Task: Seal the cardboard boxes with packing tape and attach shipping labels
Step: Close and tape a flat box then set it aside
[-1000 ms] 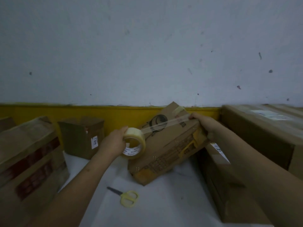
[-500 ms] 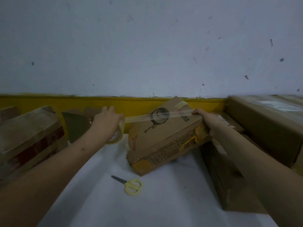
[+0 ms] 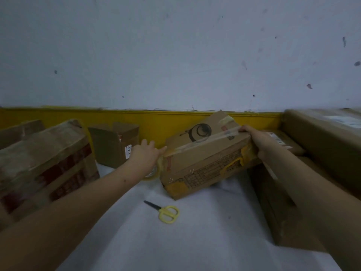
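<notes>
The tilted box [image 3: 203, 153] sits at centre, a strip of tape [image 3: 205, 139] stretched across it. The left hand [image 3: 143, 156] grasps the tape roll [image 3: 154, 173] at 9 o'clock; the right hand [image 3: 256, 138], at 3 o'clock, seems to press the strip's end down. Scissors [image 3: 165, 212] lie at 6 o'clock.

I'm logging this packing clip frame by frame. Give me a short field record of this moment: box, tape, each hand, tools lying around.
box: tilted cardboard box, one end propped on the boxes at right
tape: clear strip stretched across the box top
left hand: left hand holds the tape roll at the box's left edge
right hand: right hand presses the tape end down
tools: yellow scissors on the white surface, untouched
</notes>
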Demonstrator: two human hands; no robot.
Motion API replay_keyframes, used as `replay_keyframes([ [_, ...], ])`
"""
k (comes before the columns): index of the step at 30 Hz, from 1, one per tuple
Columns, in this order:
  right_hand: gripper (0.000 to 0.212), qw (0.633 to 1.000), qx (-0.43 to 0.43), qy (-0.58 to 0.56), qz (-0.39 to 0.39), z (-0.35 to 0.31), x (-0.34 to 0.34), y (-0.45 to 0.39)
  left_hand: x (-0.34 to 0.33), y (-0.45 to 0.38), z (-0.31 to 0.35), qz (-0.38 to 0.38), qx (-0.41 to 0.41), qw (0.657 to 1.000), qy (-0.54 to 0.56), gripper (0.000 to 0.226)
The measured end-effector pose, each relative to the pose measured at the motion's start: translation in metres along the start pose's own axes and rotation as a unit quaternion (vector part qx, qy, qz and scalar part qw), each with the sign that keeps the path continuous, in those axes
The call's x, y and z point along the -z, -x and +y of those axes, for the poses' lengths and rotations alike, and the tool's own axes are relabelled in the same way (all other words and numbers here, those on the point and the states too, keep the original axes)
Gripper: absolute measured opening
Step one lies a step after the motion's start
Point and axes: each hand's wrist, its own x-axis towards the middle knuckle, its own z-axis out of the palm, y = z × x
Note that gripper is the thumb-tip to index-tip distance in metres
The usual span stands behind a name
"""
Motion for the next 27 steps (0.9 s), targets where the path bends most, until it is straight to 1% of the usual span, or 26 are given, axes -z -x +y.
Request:
replay_keyframes([
  [4, 0.05, 1.0, -0.017, -0.018, -0.005, 0.011, -0.002, 0.002, 0.008, 0.0, -0.009, 0.012, -0.01, 0.999, -0.052, 0.087],
  [7, 0.042, 1.0, -0.006, -0.02, 0.002, 0.01, -0.005, 0.005, -0.003, 0.005, 0.006, 0.008, -0.015, 0.996, -0.085, 0.083],
  [10, 0.042, 1.0, -0.002, -0.02, 0.003, 0.009, -0.006, 0.006, -0.012, 0.001, 0.011, 0.023, -0.007, 0.998, -0.063, 0.081],
  [12, 0.041, 1.0, 0.004, -0.015, 0.001, 0.009, -0.006, 0.008, -0.012, 0.001, 0.009, 0.027, -0.013, 0.997, -0.067, 0.084],
  [15, 0.032, 1.0, 0.005, -0.005, -0.002, 0.01, -0.006, 0.014, -0.011, 0.003, 0.008, 0.03, -0.041, 0.995, -0.083, 0.089],
  [16, 0.029, 1.0, 0.005, -0.008, -0.006, 0.011, -0.005, 0.015, -0.012, 0.002, 0.006, 0.035, -0.049, 0.996, -0.067, 0.092],
  [17, 0.028, 1.0, 0.001, -0.01, -0.01, 0.01, -0.003, 0.015, -0.016, 0.001, -0.001, 0.044, -0.044, 0.998, -0.026, 0.095],
  [18, 0.029, 1.0, -0.005, -0.006, -0.013, 0.011, -0.001, 0.012, -0.021, 0.0, -0.009, 0.065, -0.024, 0.996, 0.056, 0.097],
  [19, 0.029, 1.0, -0.01, -0.004, -0.021, 0.011, 0.0, 0.012, -0.029, 0.0, -0.019, 0.108, 0.011, 0.979, 0.172, 0.093],
  [20, 0.028, 1.0, -0.012, 0.008, -0.026, 0.011, 0.001, 0.011, -0.042, 0.001, -0.026, 0.167, 0.063, 0.937, 0.301, 0.083],
  [21, 0.028, 0.999, -0.016, 0.029, -0.025, 0.011, 0.001, 0.009, -0.054, 0.005, -0.03, 0.212, 0.115, 0.874, 0.421, 0.067],
  [22, 0.031, 0.998, -0.02, 0.057, -0.015, 0.012, -0.001, 0.004, -0.064, 0.009, -0.028, 0.222, 0.161, 0.803, 0.529, 0.047],
  [23, 0.036, 0.995, -0.022, 0.098, -0.006, 0.011, -0.005, 0.005, -0.073, 0.013, -0.023, 0.204, 0.193, 0.728, 0.625, 0.03],
  [24, 0.039, 0.987, -0.014, 0.161, 0.004, 0.01, -0.011, 0.005, -0.077, 0.016, -0.015, 0.172, 0.212, 0.653, 0.706, 0.021],
  [25, 0.038, 0.97, -0.001, 0.24, 0.018, 0.008, -0.015, 0.007, -0.079, 0.015, -0.008, 0.142, 0.218, 0.585, 0.768, 0.022],
  [26, 0.042, 0.944, 0.007, 0.327, 0.03, 0.006, -0.019, 0.007, -0.08, 0.013, -0.002, 0.122, 0.22, 0.531, 0.809, 0.03],
  [27, 0.043, 0.919, 0.016, 0.392, 0.034, 0.004, -0.023, 0.01, -0.081, 0.009, 0.002, 0.107, 0.222, 0.489, 0.837, 0.036],
])
